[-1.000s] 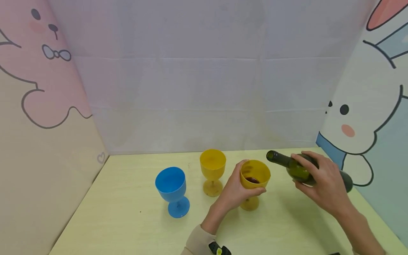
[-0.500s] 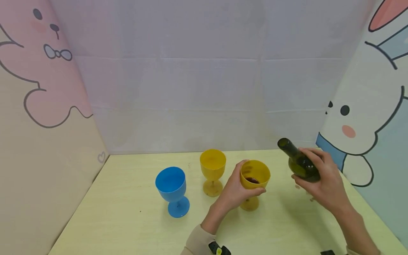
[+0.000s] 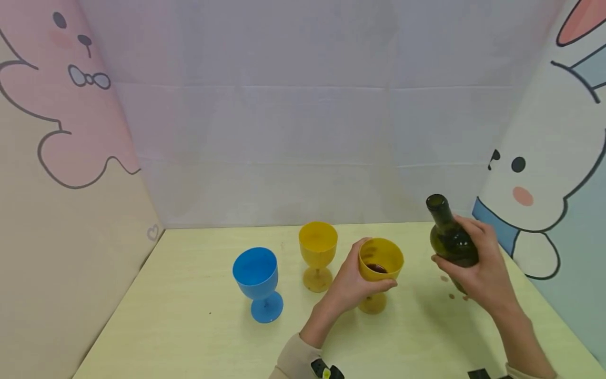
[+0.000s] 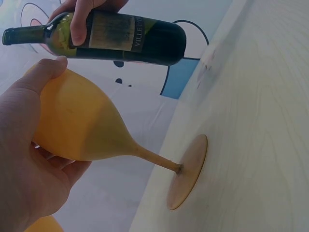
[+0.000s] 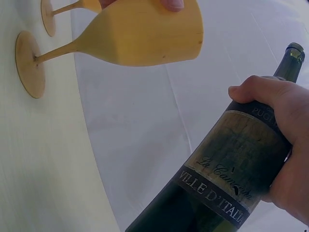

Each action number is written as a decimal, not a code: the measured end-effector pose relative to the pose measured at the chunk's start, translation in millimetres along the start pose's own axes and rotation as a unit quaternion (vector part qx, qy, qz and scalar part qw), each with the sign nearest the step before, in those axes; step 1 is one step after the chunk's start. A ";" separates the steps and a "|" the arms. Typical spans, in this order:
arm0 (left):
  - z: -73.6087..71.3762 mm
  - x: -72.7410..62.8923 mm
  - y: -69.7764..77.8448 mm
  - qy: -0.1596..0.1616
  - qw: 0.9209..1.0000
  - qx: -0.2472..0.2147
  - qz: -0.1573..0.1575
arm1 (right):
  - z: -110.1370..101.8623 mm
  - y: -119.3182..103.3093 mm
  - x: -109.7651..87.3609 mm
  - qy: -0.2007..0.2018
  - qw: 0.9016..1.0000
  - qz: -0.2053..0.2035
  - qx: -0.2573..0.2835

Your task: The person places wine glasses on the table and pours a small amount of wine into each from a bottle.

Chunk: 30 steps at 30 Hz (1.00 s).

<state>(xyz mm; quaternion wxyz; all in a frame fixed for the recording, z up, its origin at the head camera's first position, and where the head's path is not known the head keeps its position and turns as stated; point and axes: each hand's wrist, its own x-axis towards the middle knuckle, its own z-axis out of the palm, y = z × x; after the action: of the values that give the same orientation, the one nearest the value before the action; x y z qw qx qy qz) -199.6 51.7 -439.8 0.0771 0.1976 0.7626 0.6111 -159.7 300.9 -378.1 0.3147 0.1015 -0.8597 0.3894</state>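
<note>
My left hand (image 3: 352,281) grips the bowl of a yellow goblet (image 4: 87,113), whose foot rests on the table. Dark liquid (image 3: 377,268) shows at the bottom of that bowl. To its right, my right hand (image 3: 483,268) holds a green glass wine bottle (image 3: 452,239) around its upper body, off the table. The bottle leans slightly left, its neck pointing up and apart from the goblet. Its label (image 5: 227,164) faces the right wrist camera. A second yellow goblet (image 3: 318,247) stands just left of my left hand, and a blue goblet (image 3: 258,276) stands farther left.
The pale wooden table (image 3: 180,316) meets a white cloth backdrop (image 3: 284,131) behind the goblets. Side panels with cartoon drawings (image 3: 535,173) flank it. Several small brown spots (image 3: 451,296) lie on the table below the bottle.
The bottle has swung from nearly horizontal to more upright, its mouth moving up and right, away from the held goblet. My left hand and the goblets have stayed in place.
</note>
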 end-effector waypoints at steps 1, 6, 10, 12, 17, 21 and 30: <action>0.4 0.1 0.2 0.000 1.000 0.000 0.000 | 0.1 0.1 -0.2 0.001 1.000 0.003 0.003; 1.7 0.4 0.9 0.001 1.000 -0.001 -0.001 | -0.1 -0.1 -0.2 0.007 1.000 0.018 0.019; 2.0 -0.1 0.5 0.003 1.000 0.003 0.000 | -0.2 -1.4 -0.9 0.007 0.999 0.042 0.030; 1.7 -0.6 0.1 0.004 1.000 0.005 -0.001 | 0.1 -1.8 -1.5 0.007 0.998 0.054 0.034; 1.0 -1.1 -0.9 0.005 1.000 0.008 0.000 | 1.6 -2.0 -3.0 0.003 0.996 0.076 0.040; 1.5 -1.5 -1.1 0.003 1.000 0.008 0.000 | 3.0 -2.5 -3.8 -0.003 0.996 0.082 0.044; 0.9 -6.5 5.2 0.010 0.999 0.023 -0.022 | 3.1 -2.8 -3.4 -0.006 0.996 0.079 0.042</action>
<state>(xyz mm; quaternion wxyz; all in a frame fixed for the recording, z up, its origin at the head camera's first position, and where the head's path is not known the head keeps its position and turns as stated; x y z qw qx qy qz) -192.3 50.8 -435.8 0.0786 0.1764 0.7812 0.5937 -157.3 296.5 -380.1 0.2734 0.0490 -0.8497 0.4483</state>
